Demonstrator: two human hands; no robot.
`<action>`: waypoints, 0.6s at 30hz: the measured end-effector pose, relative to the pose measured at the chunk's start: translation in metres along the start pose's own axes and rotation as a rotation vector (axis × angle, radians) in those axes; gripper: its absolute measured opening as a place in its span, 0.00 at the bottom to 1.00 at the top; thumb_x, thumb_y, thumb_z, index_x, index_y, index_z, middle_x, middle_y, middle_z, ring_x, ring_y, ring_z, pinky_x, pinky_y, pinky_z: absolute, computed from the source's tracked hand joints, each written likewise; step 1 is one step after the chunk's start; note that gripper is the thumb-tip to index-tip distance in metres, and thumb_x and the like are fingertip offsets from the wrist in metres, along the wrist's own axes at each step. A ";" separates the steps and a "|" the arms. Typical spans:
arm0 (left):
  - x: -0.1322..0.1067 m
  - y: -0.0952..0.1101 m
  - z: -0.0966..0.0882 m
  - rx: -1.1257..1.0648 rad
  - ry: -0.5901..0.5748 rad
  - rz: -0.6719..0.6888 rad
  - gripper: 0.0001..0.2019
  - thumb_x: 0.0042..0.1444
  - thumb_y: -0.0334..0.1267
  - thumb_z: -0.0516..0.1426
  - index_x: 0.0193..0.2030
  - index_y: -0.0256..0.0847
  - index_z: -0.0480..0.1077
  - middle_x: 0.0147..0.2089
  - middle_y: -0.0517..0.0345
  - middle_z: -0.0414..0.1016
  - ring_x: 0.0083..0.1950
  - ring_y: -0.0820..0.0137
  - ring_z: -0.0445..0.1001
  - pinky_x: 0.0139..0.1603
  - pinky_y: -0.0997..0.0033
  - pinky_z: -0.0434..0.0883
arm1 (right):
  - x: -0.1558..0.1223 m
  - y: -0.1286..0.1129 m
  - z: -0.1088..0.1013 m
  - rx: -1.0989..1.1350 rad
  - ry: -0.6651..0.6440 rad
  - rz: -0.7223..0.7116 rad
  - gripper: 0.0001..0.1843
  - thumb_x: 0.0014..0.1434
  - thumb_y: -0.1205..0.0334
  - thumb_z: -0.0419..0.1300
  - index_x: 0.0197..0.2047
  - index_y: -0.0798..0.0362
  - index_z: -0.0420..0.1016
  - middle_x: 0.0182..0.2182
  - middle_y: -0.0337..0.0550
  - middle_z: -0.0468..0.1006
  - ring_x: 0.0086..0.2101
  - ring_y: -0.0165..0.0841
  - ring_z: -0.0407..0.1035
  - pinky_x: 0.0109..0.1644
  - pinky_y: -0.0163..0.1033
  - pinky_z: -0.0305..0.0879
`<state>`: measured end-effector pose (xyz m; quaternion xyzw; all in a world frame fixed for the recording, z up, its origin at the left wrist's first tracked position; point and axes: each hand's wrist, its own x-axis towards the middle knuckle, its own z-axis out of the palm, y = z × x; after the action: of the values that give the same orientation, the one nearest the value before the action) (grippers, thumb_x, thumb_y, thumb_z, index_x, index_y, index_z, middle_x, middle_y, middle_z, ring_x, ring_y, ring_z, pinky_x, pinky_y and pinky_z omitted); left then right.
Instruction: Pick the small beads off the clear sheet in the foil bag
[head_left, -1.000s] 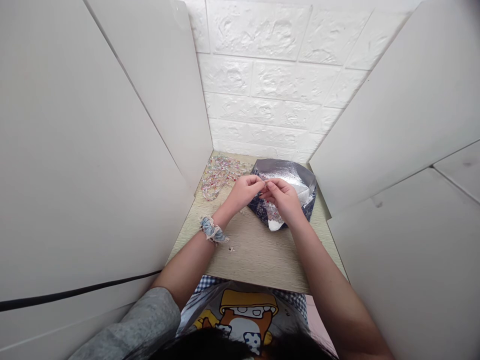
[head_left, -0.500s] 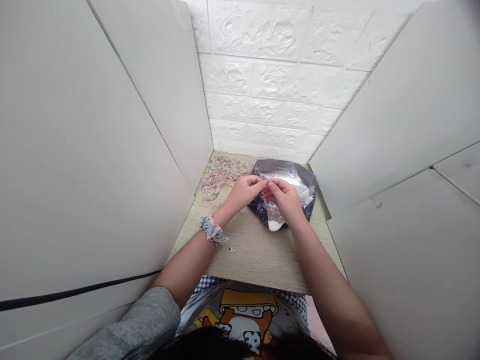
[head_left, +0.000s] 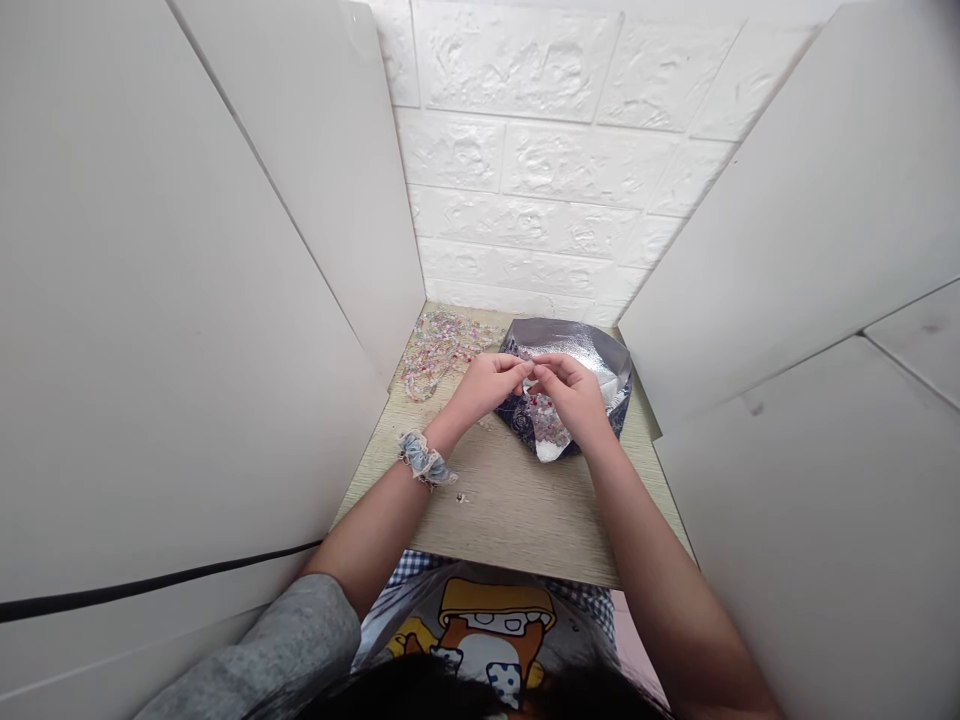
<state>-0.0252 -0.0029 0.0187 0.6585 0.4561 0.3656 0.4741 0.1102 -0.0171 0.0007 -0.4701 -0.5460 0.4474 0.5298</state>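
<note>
Table (head_left: 517, 510): bag (head_left: 592, 350) at centre rear; bead pile (head_left: 439, 352) left of bag, in far-left corner; left hand (head_left: 487, 385) and right hand (head_left: 574, 395) meeting over bag; wall (head_left: 540, 180) behind.

The worktop (head_left: 517, 510) looks like pale matt wood-grain laminate. On it lies a bag (head_left: 592, 365) with a shiny, crinkled silver foil lining and a dark printed outer face. The beads (head_left: 435, 355) beside it look like glossy translucent plastic or glass. A soft cloth scrunchie (head_left: 424, 460) rings the wrist. The wall (head_left: 540, 160) is rough, embossed white brick; the side panels (head_left: 187, 300) are smooth matt white.
</note>
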 end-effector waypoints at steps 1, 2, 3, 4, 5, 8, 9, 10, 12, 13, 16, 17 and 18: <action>0.000 0.000 0.000 0.000 0.001 0.002 0.16 0.48 0.46 0.51 0.21 0.34 0.65 0.16 0.64 0.60 0.18 0.81 0.55 0.21 0.78 0.53 | 0.000 0.000 0.000 0.005 0.003 0.000 0.09 0.47 0.57 0.58 0.32 0.53 0.68 0.24 0.36 0.70 0.24 0.28 0.65 0.29 0.35 0.63; 0.001 -0.001 0.000 0.002 0.001 0.003 0.15 0.48 0.46 0.51 0.21 0.34 0.65 0.16 0.64 0.61 0.18 0.81 0.55 0.21 0.78 0.53 | 0.001 0.001 0.000 0.004 0.004 -0.004 0.09 0.47 0.57 0.59 0.31 0.53 0.68 0.24 0.36 0.70 0.23 0.28 0.65 0.29 0.35 0.63; 0.001 -0.001 0.000 0.005 0.000 0.004 0.15 0.48 0.46 0.51 0.21 0.34 0.65 0.16 0.64 0.61 0.18 0.81 0.55 0.20 0.78 0.53 | 0.001 0.001 -0.001 -0.004 0.005 -0.011 0.08 0.47 0.58 0.59 0.30 0.53 0.67 0.23 0.36 0.69 0.23 0.28 0.65 0.29 0.35 0.63; 0.001 -0.002 0.000 0.008 -0.001 0.005 0.15 0.48 0.46 0.51 0.21 0.34 0.65 0.16 0.64 0.61 0.18 0.81 0.55 0.20 0.78 0.53 | 0.001 0.002 -0.001 -0.015 0.006 -0.018 0.08 0.47 0.58 0.59 0.28 0.53 0.67 0.23 0.35 0.68 0.23 0.28 0.65 0.29 0.35 0.62; 0.001 -0.002 0.001 0.010 0.000 0.005 0.15 0.48 0.46 0.51 0.21 0.34 0.65 0.16 0.64 0.61 0.18 0.81 0.55 0.20 0.78 0.53 | 0.001 0.003 -0.002 -0.028 0.006 -0.021 0.08 0.47 0.58 0.59 0.28 0.53 0.66 0.23 0.35 0.68 0.23 0.28 0.65 0.29 0.35 0.62; 0.002 -0.003 0.001 -0.001 -0.005 0.004 0.15 0.48 0.45 0.51 0.22 0.34 0.65 0.16 0.64 0.61 0.17 0.82 0.55 0.19 0.78 0.53 | 0.002 0.005 -0.004 -0.079 0.014 -0.029 0.07 0.47 0.58 0.58 0.27 0.53 0.67 0.23 0.36 0.67 0.24 0.28 0.65 0.31 0.37 0.63; 0.002 -0.003 0.001 -0.013 -0.006 0.005 0.15 0.48 0.45 0.51 0.22 0.34 0.65 0.17 0.64 0.61 0.17 0.82 0.55 0.19 0.78 0.53 | 0.001 0.005 -0.004 -0.097 0.024 -0.053 0.07 0.47 0.58 0.58 0.27 0.53 0.67 0.24 0.37 0.67 0.25 0.29 0.65 0.31 0.37 0.63; 0.002 -0.002 0.001 -0.028 -0.007 0.007 0.15 0.49 0.46 0.50 0.22 0.34 0.64 0.17 0.64 0.61 0.16 0.82 0.55 0.18 0.78 0.54 | 0.001 0.004 -0.004 -0.118 0.032 -0.091 0.06 0.47 0.59 0.58 0.27 0.53 0.67 0.26 0.38 0.68 0.27 0.29 0.65 0.32 0.37 0.63; 0.001 -0.001 0.002 -0.065 -0.020 0.001 0.16 0.49 0.46 0.50 0.22 0.34 0.64 0.17 0.64 0.60 0.15 0.82 0.57 0.17 0.79 0.54 | 0.000 0.002 -0.003 -0.162 0.026 -0.187 0.05 0.47 0.60 0.58 0.26 0.53 0.68 0.31 0.41 0.67 0.33 0.31 0.65 0.35 0.36 0.63; 0.001 0.000 0.002 -0.088 -0.033 -0.008 0.15 0.50 0.46 0.49 0.23 0.34 0.65 0.17 0.63 0.61 0.16 0.81 0.58 0.16 0.79 0.54 | 0.000 0.001 -0.003 -0.181 0.013 -0.228 0.05 0.47 0.61 0.58 0.25 0.53 0.68 0.33 0.42 0.66 0.36 0.32 0.64 0.36 0.36 0.63; -0.001 0.003 0.003 -0.169 -0.086 -0.044 0.15 0.50 0.46 0.49 0.29 0.34 0.67 0.23 0.59 0.66 0.21 0.77 0.67 0.16 0.79 0.57 | -0.001 -0.002 -0.002 -0.202 -0.024 -0.276 0.05 0.49 0.62 0.57 0.24 0.53 0.67 0.35 0.43 0.65 0.41 0.33 0.62 0.43 0.38 0.61; -0.001 0.004 0.004 -0.195 -0.099 -0.052 0.15 0.50 0.45 0.49 0.31 0.34 0.67 0.25 0.57 0.68 0.24 0.75 0.69 0.16 0.79 0.58 | -0.001 -0.003 -0.002 -0.196 -0.022 -0.276 0.05 0.49 0.62 0.57 0.24 0.53 0.67 0.35 0.43 0.66 0.41 0.32 0.62 0.45 0.39 0.60; -0.002 0.005 0.004 -0.215 -0.109 -0.059 0.14 0.50 0.45 0.49 0.31 0.34 0.67 0.27 0.56 0.68 0.26 0.75 0.70 0.17 0.80 0.59 | -0.001 -0.002 -0.002 -0.182 -0.017 -0.270 0.05 0.49 0.62 0.57 0.24 0.53 0.67 0.35 0.43 0.66 0.40 0.32 0.62 0.45 0.39 0.60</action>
<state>-0.0209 -0.0063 0.0218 0.6090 0.4069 0.3622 0.5765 0.1124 -0.0186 0.0028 -0.4346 -0.6470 0.3248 0.5357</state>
